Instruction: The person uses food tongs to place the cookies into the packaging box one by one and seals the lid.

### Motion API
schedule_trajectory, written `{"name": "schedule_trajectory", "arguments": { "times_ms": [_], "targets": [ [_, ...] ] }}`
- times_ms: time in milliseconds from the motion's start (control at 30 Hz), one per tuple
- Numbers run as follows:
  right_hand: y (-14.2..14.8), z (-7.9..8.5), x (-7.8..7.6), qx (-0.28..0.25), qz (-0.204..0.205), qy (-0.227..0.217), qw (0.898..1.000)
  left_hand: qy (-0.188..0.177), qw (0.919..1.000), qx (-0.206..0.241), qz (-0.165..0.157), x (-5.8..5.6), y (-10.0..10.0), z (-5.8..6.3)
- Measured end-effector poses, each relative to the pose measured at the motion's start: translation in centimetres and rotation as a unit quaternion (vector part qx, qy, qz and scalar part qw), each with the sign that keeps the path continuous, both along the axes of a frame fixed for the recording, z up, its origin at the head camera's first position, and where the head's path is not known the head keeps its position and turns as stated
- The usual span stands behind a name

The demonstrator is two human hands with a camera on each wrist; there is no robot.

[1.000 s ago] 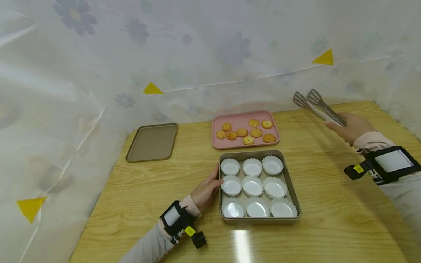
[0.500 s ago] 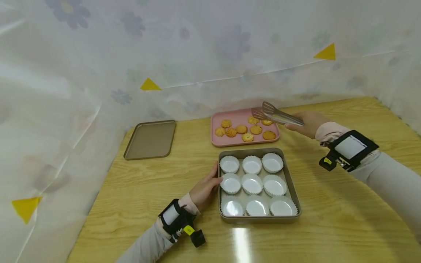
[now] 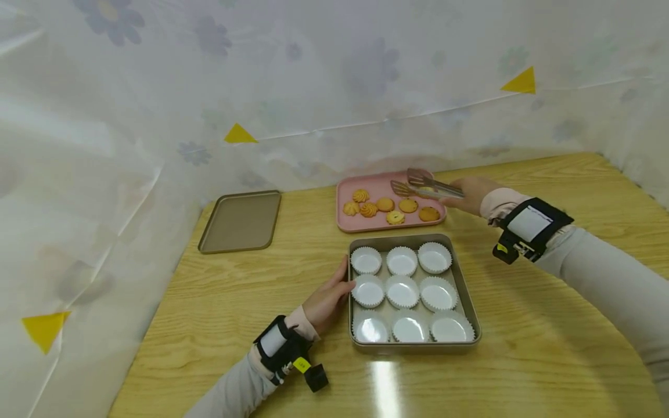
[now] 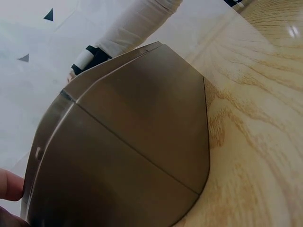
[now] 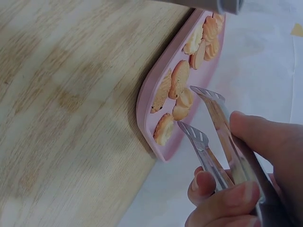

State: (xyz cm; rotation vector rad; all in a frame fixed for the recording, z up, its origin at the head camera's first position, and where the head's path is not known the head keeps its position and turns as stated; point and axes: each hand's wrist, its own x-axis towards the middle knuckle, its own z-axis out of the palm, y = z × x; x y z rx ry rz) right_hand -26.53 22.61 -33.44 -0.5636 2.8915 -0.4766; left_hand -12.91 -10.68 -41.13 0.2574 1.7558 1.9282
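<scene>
My right hand (image 3: pixel 472 194) grips metal tongs (image 5: pixel 236 161) with slotted ends, their two arms spread apart. The tong tips are over the right end of a pink tray (image 3: pixel 347 223), close to a ridged cookie (image 5: pixel 183 104) in the right wrist view. Several other cookies (image 3: pixel 385 204), some swirled and some round, lie on that tray. On the near side, a square metal tin (image 3: pixel 467 302) contains rows of white paper baking cups (image 3: pixel 402 291). My left hand (image 3: pixel 326 302) holds the tin's left wall, thumb at the rim; the fingers against the outside are partly hidden.
A flat brown lid-like tray (image 3: pixel 241 222) lies at the back left of the wooden table (image 3: pixel 251 302). Behind the table hangs a pale flowered sheet (image 3: pixel 313 75) with yellow triangles on it.
My right hand has moved left with the tongs, from above the table's right side to over the pink tray, and lowered them. My left hand stays at the tin.
</scene>
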Motion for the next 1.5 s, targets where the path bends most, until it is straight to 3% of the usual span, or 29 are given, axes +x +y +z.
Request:
{"name": "schedule_trajectory", "arguments": {
  "times_ms": [667, 967, 1167, 1500],
  "targets": [
    [0.0, -0.6, 0.2, -0.003, 0.019, 0.037, 0.999, -0.004, 1.0, -0.005, -0.002, 0.1, 0.0, 0.0],
    [0.9, 0.1, 0.9, -0.019, 0.009, 0.032, 0.999, -0.001, 0.9999, -0.016, -0.002, 0.1, 0.1, 0.1],
    [1.4, 0.8, 2.3, -0.021, 0.025, 0.048, 0.998, -0.002, 1.0, -0.005, -0.005, 0.0, 0.1, 0.0],
    [1.1, 2.5, 6.1, -0.013, 0.042, 0.068, 0.997, -0.007, 1.0, -0.002, 0.0, 0.0, 0.1, 0.0]
  ]
}}
